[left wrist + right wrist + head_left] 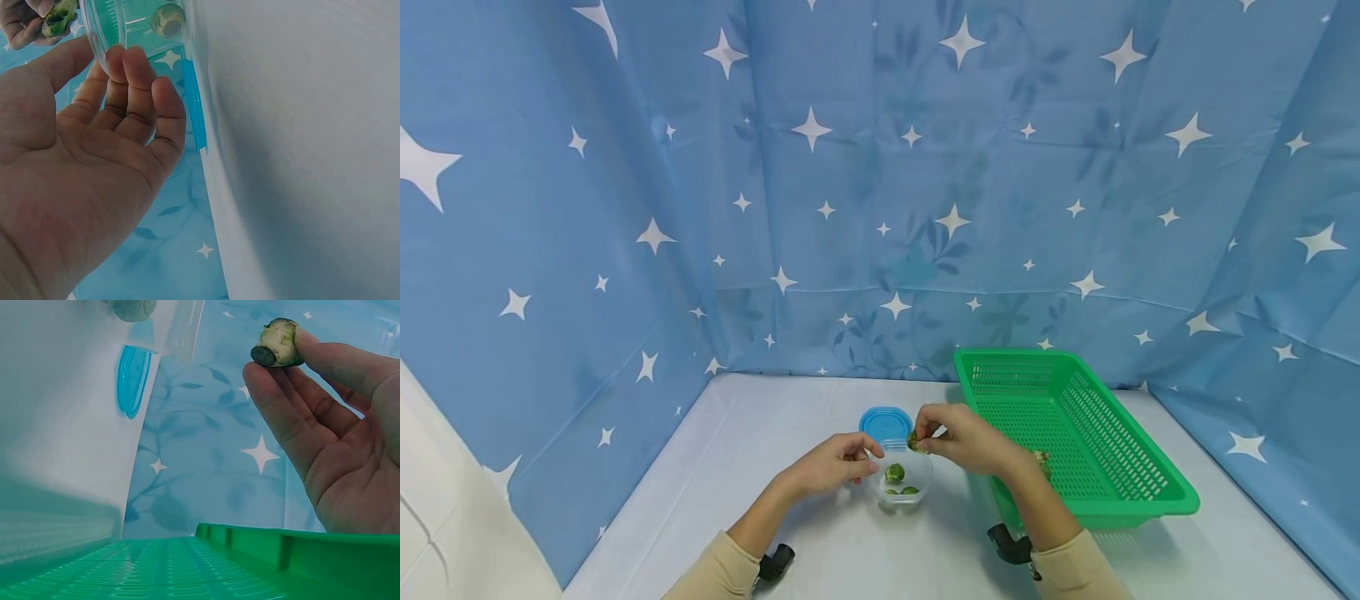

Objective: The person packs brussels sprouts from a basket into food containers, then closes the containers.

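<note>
A: Your right hand point(961, 435) has a sprout point(913, 440) pinched between thumb and fingertips, up in the air near the far right side of the tub point(924, 479). Is that safe?

B: Fairly, but you're gripping a small, rounded, leafy thing by your fingertips — if an outer leaf slips, it could roll free, hit the rim and land on the table point(715, 475).

A: And your left hand point(835, 463)?

B: Your thumb and fingers stand apart, loosely bent, at the tub's left side (whether they touch it, I can't tell). If they aren't bracing it, a bump from your right hand could skid the tub, which looks light, into the lid point(882, 425) just behind.

A: What about the loose sprouts point(894, 473) inside?

B: You seem to have three in there. Drop another from too high and it might bounce off them and out.

A: Mind the basket point(1120, 510) too — your right forearm point(1043, 510) crosses its near left corner in the head view, so a wide elbow could shove it.
</note>
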Tool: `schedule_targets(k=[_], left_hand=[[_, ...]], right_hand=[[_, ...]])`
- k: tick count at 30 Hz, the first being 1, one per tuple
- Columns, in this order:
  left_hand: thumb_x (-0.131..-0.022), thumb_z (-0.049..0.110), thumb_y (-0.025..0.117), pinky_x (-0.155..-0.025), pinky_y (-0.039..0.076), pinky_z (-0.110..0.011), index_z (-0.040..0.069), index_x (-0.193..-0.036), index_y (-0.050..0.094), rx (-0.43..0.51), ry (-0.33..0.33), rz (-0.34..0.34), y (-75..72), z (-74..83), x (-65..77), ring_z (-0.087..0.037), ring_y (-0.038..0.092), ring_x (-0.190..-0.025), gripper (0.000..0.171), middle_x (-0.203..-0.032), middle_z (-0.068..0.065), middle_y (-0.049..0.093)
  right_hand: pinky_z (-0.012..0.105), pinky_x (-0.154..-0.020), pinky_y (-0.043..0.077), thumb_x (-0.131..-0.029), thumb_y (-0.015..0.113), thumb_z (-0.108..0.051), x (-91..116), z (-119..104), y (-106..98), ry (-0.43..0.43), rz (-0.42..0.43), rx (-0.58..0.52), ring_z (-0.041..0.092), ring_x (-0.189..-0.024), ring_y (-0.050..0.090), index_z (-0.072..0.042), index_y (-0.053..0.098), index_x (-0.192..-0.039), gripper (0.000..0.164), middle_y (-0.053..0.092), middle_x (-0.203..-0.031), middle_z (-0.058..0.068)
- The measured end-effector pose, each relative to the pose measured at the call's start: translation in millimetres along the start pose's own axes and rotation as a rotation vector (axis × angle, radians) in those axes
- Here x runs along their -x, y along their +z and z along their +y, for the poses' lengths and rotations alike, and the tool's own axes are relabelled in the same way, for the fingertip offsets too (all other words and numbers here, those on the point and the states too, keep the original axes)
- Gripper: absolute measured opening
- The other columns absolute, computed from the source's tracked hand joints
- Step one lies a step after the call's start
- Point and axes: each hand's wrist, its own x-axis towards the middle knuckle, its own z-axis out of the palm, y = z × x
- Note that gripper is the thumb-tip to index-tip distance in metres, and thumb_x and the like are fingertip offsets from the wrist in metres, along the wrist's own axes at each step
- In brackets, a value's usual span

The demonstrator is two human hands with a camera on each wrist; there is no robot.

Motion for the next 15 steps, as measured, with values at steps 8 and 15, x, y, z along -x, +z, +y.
schedule_targets(k=[8,15], left_hand=[[-0.106,0.020,0.062,-0.074,0.050,-0.036,0.005,-0.127,0.065,0.007,0.001,-0.002,-0.2,-0.9,0.5,-0.018,0.058,-0.081,0.026,-0.097,-0.028,0.063],[-0.106,0.020,0.062,-0.074,0.050,-0.036,0.004,-0.128,0.065,0.003,0.005,-0.001,-0.2,-1.1,0.5,-0.019,0.058,-0.080,0.027,-0.097,-0.028,0.063]], right_hand=[[0.026,-0.084,0.058,-0.099,0.069,-0.004,-1.1,-1.8,2.0,0.004,-0.030,0.012,0.014,-0.099,0.072,-0.010,0.064,-0.094,0.010,0.075,-0.100,0.000],[0.026,-0.082,0.058,-0.100,0.068,-0.003,-1.2,-1.9,3.2,0.015,-0.056,0.038,0.012,-0.097,0.072,-0.012,0.065,-0.094,0.011,0.075,-0.098,-0.002]])
